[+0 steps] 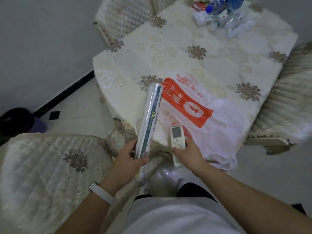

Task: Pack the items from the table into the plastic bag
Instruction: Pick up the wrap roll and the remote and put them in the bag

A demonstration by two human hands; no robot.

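Risk: I see left hand (130,157) wrapped round the cling-film roll (149,119), right hand (190,153) clamping the remote control (176,141); plastic bag (194,108) lies flat, so neither hand is free to open it.

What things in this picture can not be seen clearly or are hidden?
- Head view: items at the far table corner are small and blurred; only bottles and boxes can be told.
- The roll label text is too small; the left hand covers its lower part.
- The plastic bag opening is not visible.
- The remote is partly covered by the right hand.
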